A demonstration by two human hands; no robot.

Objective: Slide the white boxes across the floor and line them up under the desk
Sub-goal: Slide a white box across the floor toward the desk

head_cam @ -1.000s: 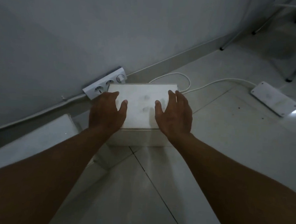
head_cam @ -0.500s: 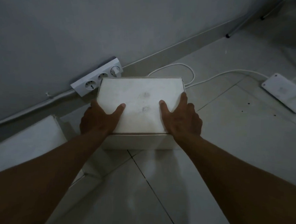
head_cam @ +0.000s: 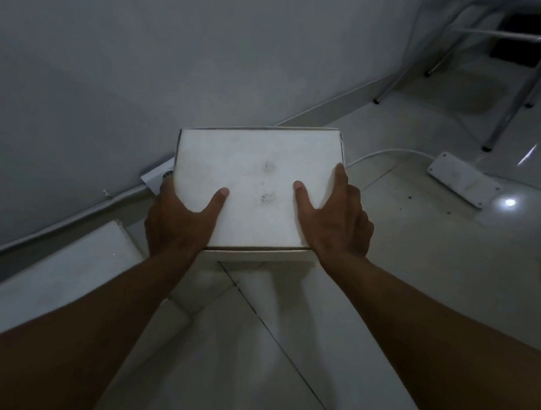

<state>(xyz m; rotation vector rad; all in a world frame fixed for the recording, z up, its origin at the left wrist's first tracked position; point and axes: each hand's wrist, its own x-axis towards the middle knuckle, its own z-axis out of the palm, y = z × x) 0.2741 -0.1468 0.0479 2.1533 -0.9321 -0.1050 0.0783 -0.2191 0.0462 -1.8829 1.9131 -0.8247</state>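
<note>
Both hands are clamped on one white box, the left hand wrapped around its left side with the thumb lying on the lid, the right hand mirroring it on the right side, thumb on top and fingers down the wall; the box sits in the middle of the view close to the wall, and whether its base is on the floor or raised off it I cannot tell, since its near edge hides the contact; a second white box lies to the left along the skirting, so the row looks begun but not finished, and by my reading the held box has yet to be brought alongside it and squared up; the desk itself cannot be made out, only thin metal legs at the upper right, so how near the final spot is remains unclear; the held box is a flat, sharp-cornered cardboard shape with a matte lid carrying two faint smudges, and it should slide easily on the glossy tiles with their dark grout lines; a power strip peeks out behind its left corner, and another power strip with a white cable lies to the right, which the box could snag.
</note>
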